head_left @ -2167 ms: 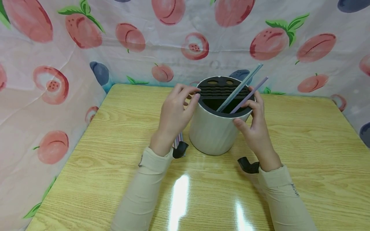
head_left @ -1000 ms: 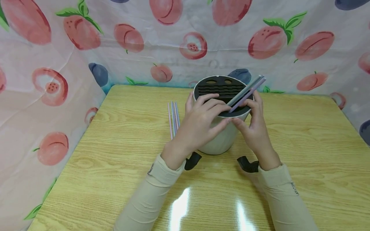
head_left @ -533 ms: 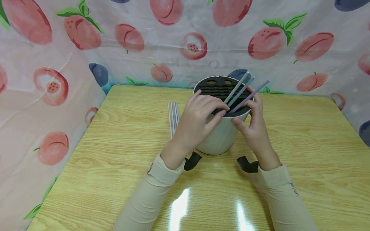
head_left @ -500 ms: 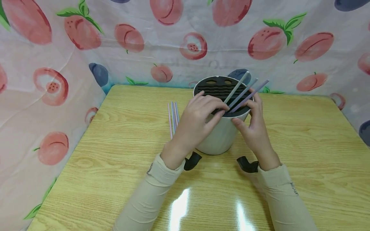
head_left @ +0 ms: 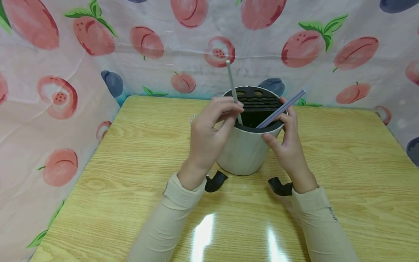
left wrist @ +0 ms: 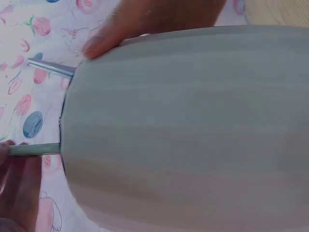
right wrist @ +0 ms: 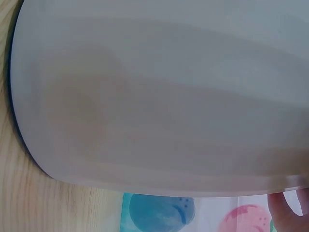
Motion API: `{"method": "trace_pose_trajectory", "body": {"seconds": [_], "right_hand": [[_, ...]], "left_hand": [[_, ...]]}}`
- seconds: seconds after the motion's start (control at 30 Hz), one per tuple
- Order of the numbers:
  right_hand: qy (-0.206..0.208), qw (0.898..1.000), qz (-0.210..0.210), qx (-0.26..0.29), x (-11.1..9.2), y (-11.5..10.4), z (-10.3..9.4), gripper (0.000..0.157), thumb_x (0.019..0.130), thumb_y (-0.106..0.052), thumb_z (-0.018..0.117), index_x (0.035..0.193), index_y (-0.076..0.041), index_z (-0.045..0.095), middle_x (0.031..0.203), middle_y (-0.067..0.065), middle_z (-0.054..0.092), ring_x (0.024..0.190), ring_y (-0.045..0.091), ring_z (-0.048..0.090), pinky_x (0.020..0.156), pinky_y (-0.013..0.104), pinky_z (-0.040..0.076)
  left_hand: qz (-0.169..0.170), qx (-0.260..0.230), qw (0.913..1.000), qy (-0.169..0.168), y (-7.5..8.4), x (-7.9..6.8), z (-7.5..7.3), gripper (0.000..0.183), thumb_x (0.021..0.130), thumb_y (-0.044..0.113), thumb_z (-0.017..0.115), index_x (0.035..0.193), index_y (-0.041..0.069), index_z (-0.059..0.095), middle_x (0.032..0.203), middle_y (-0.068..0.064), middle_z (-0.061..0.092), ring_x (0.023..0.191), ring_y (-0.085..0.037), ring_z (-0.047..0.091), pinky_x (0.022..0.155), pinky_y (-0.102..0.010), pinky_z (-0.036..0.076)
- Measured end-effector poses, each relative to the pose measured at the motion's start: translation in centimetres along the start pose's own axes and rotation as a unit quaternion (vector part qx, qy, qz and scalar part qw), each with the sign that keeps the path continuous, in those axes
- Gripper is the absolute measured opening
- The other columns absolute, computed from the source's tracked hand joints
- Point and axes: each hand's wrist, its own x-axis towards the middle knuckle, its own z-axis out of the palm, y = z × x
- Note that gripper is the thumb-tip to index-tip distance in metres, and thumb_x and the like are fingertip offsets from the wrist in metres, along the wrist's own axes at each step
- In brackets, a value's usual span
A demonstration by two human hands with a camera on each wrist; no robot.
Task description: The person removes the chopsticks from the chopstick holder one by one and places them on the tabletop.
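Observation:
A white ribbed utensil holder [head_left: 243,154] with a black slotted top [head_left: 258,103] stands on the table. My left hand [head_left: 207,134] pinches a pale green straw [head_left: 231,78] between thumb and fingers. That straw is nearly upright, its lower end inside the front opening at the left. At the right side, my right hand [head_left: 289,145] grips the holder's rim, thumb outside. Two straws, purple and bluish [head_left: 283,108], lean right together in the same opening. In the left wrist view the green straw [left wrist: 36,149] sticks out past the rim, with left fingers [left wrist: 21,188] beside it.
Several thin straws [head_left: 191,120] lie on the wood-grain table [head_left: 140,145], mostly hidden behind the left hand. Black wrist-camera mounts [head_left: 216,182] sit at both wrists. A peach-print cloth [head_left: 186,47] hangs behind and to the left.
Reaching from over the front opening, my left hand has drawn back left with the green straw, which has swung upright. The bluish straw now lies against the purple one. My right hand stays put.

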Motion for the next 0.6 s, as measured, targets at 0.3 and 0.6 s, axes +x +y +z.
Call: {"method": "trace_pose_trajectory", "body": {"seconds": [0.3, 0.6], "right_hand": [[0.0, 1.0, 0.002, 0.001, 0.0, -0.1, 0.0, 0.058, 0.083, -0.045, 0.058, 0.108, 0.005, 0.041, 0.145, 0.001, 0.014, 0.133, 0.021, 0.011, 0.105, 0.048, 0.01], [0.0, 1.0, -0.004, -0.001, 0.0, 0.0, 0.0, 0.06, 0.082, -0.047, 0.057, 0.108, 0.005, 0.04, 0.145, 0.002, 0.014, 0.133, 0.022, 0.011, 0.105, 0.048, 0.01]], "left_hand": [[-0.007, -0.069, 0.9914, 0.11, 2.6, 1.2, -1.3, 0.008, 0.077, -0.017, 0.056, 0.084, -0.013, 0.055, 0.087, -0.024, 0.056, 0.084, -0.029, 0.059, 0.072, -0.038, 0.051], [-0.018, -0.155, 0.9652, 0.209, 2.0, 1.6, -3.2, 0.02, 0.079, -0.015, 0.056, 0.094, -0.011, 0.043, 0.09, -0.021, 0.057, 0.08, -0.035, 0.06, 0.07, -0.045, 0.05]]}}
